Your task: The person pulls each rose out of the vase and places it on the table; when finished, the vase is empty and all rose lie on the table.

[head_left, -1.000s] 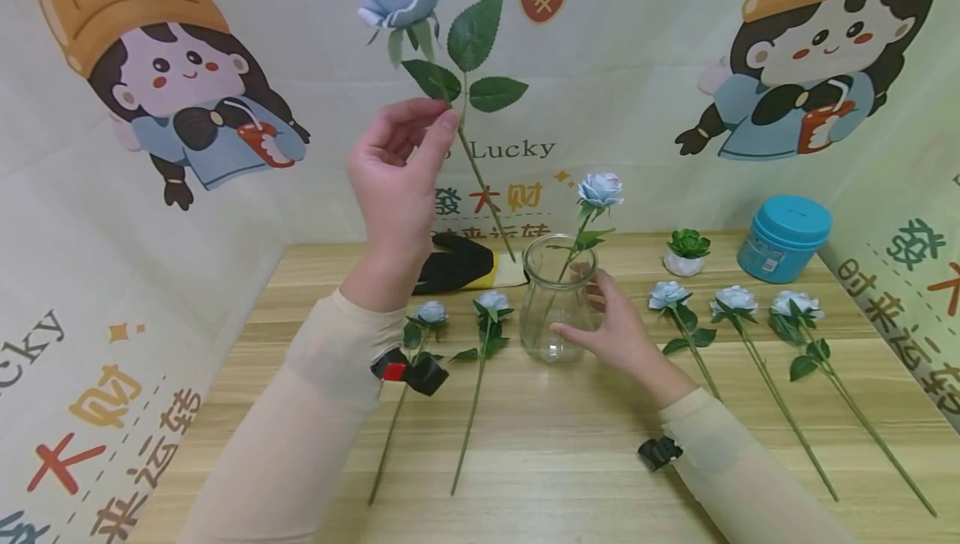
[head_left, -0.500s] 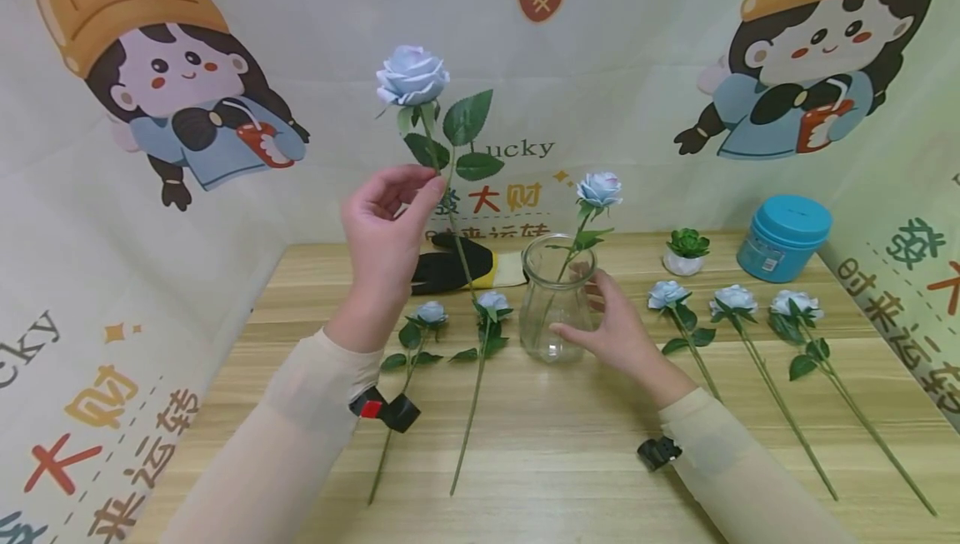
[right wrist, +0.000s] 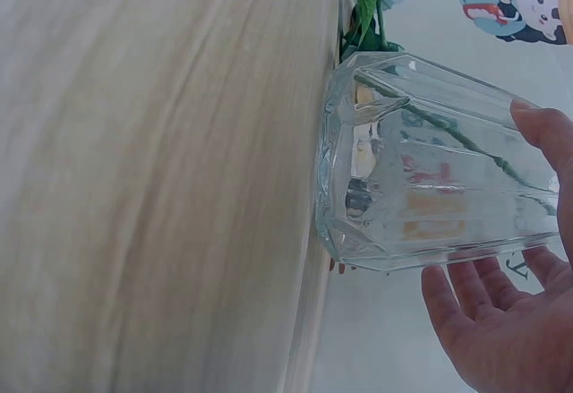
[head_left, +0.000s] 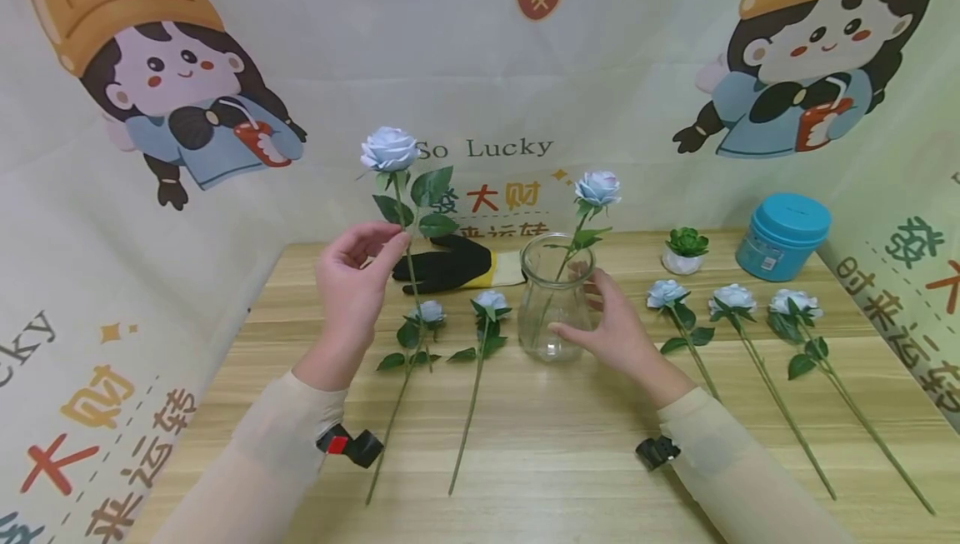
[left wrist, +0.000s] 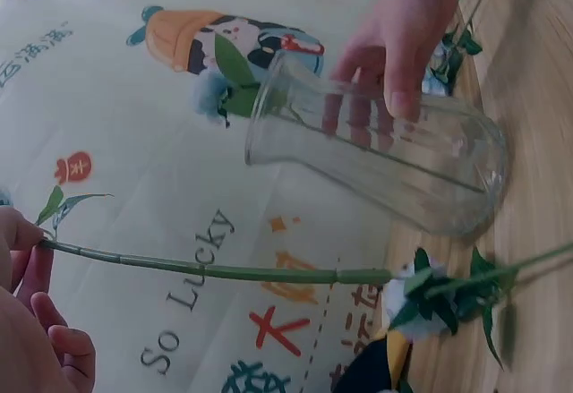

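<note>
My left hand [head_left: 351, 281] pinches the stem of a pale blue rose [head_left: 389, 149] between thumb and fingers, just below its leaves. The bloom points up, and the stem hangs down over the roses lying at left. A clear glass vase [head_left: 536, 323] stands upright on the table, with my right hand [head_left: 621, 334] round its right side, thumb in front and fingers behind. Inside the vase leans another blue rose [head_left: 597, 188], its bloom above the rim. The left wrist view shows the held stem [left wrist: 242, 273] apart from the vase [left wrist: 430, 192].
Two blue roses [head_left: 491, 302] lie left of the vase on the wooden table [head_left: 555, 469], and three more roses [head_left: 732, 301] lie to the right. Behind are a black and yellow glove [head_left: 453, 265], a small potted succulent [head_left: 686, 249] and a blue lidded tub [head_left: 783, 237]. Printed cloth walls surround the table.
My left hand has lowered the rose and moved it leftward, away from the vase, the stem turning closer to vertical. My right hand and the vase have stayed in place.
</note>
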The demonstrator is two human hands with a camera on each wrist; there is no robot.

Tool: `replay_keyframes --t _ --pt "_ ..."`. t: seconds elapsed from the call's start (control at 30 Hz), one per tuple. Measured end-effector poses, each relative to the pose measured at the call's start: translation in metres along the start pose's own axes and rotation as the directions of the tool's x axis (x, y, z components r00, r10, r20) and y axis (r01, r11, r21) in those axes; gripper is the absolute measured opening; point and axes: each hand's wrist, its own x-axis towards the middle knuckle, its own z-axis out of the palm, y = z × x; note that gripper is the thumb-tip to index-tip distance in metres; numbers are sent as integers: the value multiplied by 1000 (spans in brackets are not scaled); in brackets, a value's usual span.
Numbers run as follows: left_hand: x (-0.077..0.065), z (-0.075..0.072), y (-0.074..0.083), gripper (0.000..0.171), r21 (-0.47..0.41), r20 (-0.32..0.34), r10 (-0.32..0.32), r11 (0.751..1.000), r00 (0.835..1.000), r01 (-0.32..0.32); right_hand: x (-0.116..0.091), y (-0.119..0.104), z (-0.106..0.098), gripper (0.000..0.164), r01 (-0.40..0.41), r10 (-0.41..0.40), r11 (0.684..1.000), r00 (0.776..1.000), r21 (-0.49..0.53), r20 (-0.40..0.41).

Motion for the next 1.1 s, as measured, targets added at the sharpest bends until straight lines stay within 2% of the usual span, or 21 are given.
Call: replay_keyframes --t 0.23,0.37,0.53,0.73,0.97,1.1 --pt "1 -33 -26 17 104 -41 -90 990 995 94 1 1 -1 91 -2 2 1000 1000 2 -1" --pt "-2 -57 -46 21 216 -41 -179 959 983 183 1 1 0 91 -6 6 1000 1000 -2 4" --pt "-10 -87 -71 25 383 -25 -278 885 960 266 1 2 0 91 -8 8 1000 1000 -2 8" --pt "-18 -114 -94 28 497 9 -376 806 927 322 1 2 -1 91 -1 1 1000 1000 -3 4" --pt "-28 -131 -120 28 629 43 -452 705 891 328 1 2 -1 91 -2 2 1000 1000 -7 7" --pt "-32 -134 -129 26 678 75 -470 671 880 300 1 2 -1 90 -10 10 1000 1000 -6 8"
